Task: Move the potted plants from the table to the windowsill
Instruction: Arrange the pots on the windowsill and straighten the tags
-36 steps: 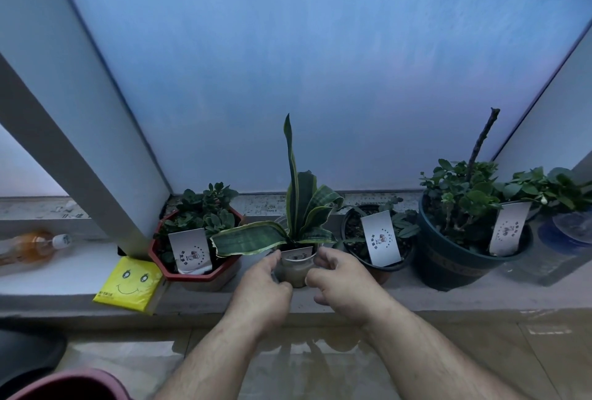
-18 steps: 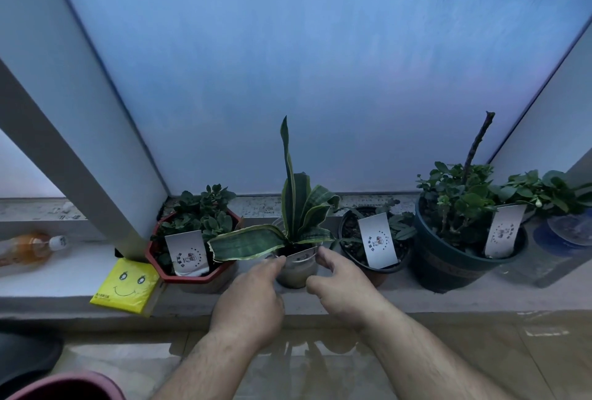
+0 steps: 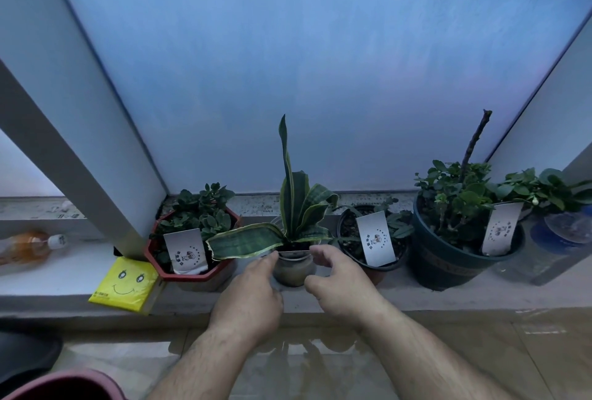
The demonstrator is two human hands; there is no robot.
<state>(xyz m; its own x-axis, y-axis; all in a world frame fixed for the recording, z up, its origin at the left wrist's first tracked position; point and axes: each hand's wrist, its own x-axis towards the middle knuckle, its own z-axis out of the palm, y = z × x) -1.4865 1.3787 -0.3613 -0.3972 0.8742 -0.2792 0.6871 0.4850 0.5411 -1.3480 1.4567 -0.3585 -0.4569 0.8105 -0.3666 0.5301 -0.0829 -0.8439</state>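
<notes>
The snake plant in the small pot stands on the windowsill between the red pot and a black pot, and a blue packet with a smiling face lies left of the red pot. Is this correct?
One detail is wrong: the packet with the smiling face is yellow, not blue, as the head view shows. The rest holds: the snake plant stands on the windowsill between the red pot and the black pot.

**Snake plant on the windowsill, hands at its pot**

The small snake plant pot [image 3: 293,266] stands on the windowsill [image 3: 400,294], between a red octagonal pot [image 3: 195,271] and a black pot [image 3: 374,263]. The left hand [image 3: 248,300] and right hand [image 3: 344,287] flank it, fingers loosely extended near its rim.
</notes>
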